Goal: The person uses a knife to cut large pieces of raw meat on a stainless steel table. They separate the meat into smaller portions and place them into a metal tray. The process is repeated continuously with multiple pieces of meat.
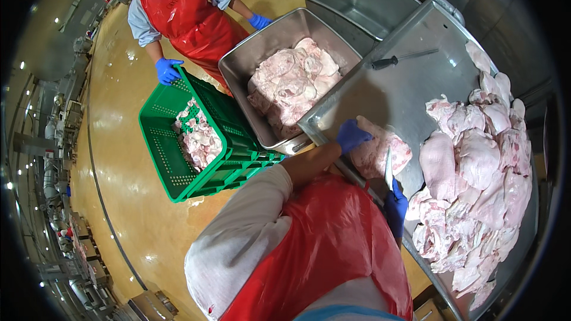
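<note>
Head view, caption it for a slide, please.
Blue-gloved left hand on a raw meat piece, right hand holding a knife at it, beside a meat pile on a metal table.

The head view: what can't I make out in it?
In the head view:
Handle of the knife: covered by the right hand.
Underside of the meat piece: faces the metal table.
Floor of the steel bin: buried under the meat heap.
Distant equipment: too small, near the left rim.

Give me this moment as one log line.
left hand: on raw meat piece | right hand: holds knife, blade over piece | meat pile: on steel table | co-worker: one hand at green crate
</note>
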Motion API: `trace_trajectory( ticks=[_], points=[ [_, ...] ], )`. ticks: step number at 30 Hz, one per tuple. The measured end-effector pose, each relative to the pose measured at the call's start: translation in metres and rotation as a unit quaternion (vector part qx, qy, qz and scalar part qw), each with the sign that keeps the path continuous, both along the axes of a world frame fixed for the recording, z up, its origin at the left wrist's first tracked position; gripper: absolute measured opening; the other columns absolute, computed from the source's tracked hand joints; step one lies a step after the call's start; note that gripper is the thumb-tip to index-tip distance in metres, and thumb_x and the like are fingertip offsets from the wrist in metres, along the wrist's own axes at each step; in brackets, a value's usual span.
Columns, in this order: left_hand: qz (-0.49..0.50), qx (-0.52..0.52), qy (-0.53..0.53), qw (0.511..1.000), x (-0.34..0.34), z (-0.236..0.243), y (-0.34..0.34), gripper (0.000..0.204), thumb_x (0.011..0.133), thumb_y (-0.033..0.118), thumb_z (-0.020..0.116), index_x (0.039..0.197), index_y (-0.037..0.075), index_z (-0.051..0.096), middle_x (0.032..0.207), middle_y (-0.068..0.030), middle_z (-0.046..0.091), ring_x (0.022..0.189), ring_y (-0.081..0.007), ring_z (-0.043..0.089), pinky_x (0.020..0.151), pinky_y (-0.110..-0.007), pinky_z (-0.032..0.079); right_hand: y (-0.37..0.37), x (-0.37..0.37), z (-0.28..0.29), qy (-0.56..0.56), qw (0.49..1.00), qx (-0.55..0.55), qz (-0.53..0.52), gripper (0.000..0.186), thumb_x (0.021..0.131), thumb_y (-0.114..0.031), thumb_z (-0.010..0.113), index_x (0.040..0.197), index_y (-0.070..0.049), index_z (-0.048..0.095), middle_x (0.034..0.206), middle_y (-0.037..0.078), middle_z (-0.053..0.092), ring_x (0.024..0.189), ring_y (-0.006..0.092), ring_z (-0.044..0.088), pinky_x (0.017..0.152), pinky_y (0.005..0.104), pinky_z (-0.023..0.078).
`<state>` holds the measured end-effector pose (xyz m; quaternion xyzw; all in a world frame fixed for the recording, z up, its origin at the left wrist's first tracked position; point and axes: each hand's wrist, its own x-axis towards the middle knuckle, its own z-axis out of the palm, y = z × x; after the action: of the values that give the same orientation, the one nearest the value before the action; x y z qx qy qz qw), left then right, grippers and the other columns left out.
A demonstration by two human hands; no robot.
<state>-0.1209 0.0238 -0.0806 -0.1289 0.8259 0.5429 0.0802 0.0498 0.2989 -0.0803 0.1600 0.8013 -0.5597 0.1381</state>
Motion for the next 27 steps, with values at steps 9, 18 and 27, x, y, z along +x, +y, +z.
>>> trace_trajectory(
  ticks=[9, 18, 27],
  points=[
    [-0.053, 0.048, 0.197, 0.978, -0.071, 0.158, -0.072, 0.035, 0.078, 0.014, 0.082, 0.106, 0.000, 0.068, 0.089, -0.0058, 0.068, 0.078, -0.0147, 0.062, 0.070, -0.033, 0.054, 0.001, 0.017, 0.020, 0.029, 0.994, -0.051, -0.097, 0.051, 0.096, -0.004, 0.054, 0.146, -0.012, 0.059, 0.078, -0.005, 0.062, 0.063, 0.0029, 0.049, 0.059, 0.0206, 0.042],
    [0.199, -0.057, 0.408, 0.889, -0.134, 0.114, -0.119, 0.018, 0.078, -0.002, 0.076, 0.087, 0.000, 0.061, 0.090, -0.0082, 0.065, 0.085, -0.0201, 0.059, 0.083, -0.035, 0.051, 0.003, 0.089, 0.047, 0.024, 0.977, 0.002, -0.212, 0.050, 0.100, -0.003, 0.053, 0.148, -0.017, 0.056, 0.081, -0.002, 0.068, 0.064, 0.0032, 0.051, 0.061, 0.0210, 0.047],
    [-0.464, -0.132, 0.491, 0.725, -0.051, 0.022, 0.204, 0.056, 0.076, 0.018, 0.077, 0.129, 0.007, 0.061, 0.120, -0.0144, 0.060, 0.117, -0.0349, 0.055, 0.103, -0.047, 0.043, 0.015, 0.129, 0.050, 0.006, 0.942, 0.026, -0.334, 0.052, 0.099, -0.005, 0.058, 0.150, -0.009, 0.052, 0.081, -0.003, 0.063, 0.067, 0.0038, 0.049, 0.060, 0.0222, 0.044]
  ],
)
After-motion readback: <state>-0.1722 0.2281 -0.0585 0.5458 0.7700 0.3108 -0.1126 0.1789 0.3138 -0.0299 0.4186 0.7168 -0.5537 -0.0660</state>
